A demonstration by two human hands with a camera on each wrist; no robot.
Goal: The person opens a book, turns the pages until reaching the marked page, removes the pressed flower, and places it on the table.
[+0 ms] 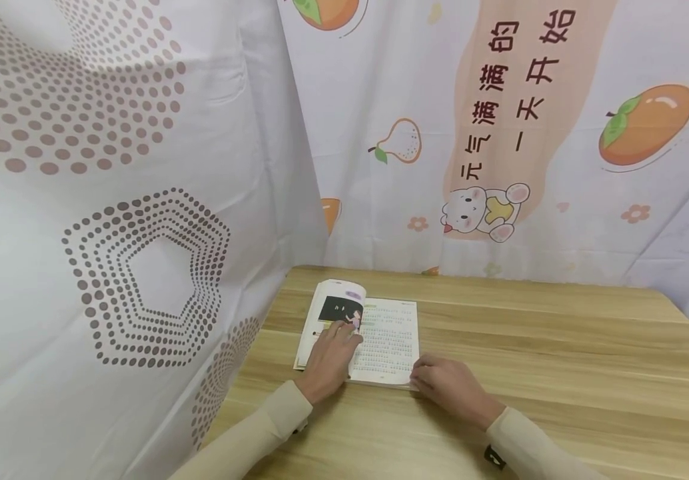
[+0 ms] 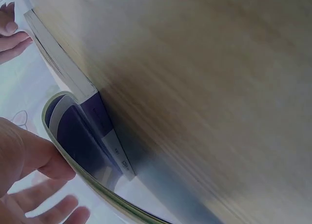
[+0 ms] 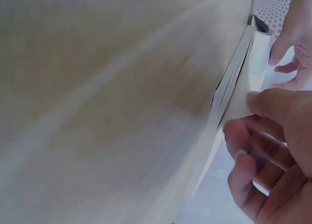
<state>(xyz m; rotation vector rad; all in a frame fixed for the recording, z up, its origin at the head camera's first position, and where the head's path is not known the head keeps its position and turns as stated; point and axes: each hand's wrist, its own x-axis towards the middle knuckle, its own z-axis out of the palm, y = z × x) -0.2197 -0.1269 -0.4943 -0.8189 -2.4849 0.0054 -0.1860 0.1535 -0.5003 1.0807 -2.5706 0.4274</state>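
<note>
An open book [image 1: 389,333] lies on the wooden table, its left page showing a blackboard picture and its right page covered in lines of print. My left hand [image 1: 328,360] rests on the left page near the gutter, fingers extended. In the left wrist view, that side of the book curves up under the thumb, away from the dark blue spine [image 2: 100,114]. At the lower right corner is my right hand [image 1: 449,387]. Seen from the right wrist, its thumb and index finger pinch the corner of a page [image 3: 240,102], lifted slightly from the page block.
The wooden table [image 1: 530,347] extends to the right of the book. A white curtain with dot patterns [image 1: 158,280] hangs along the left edge. Behind the table is a fabric backdrop [image 1: 374,220] printed with fruit, a cartoon animal and writing.
</note>
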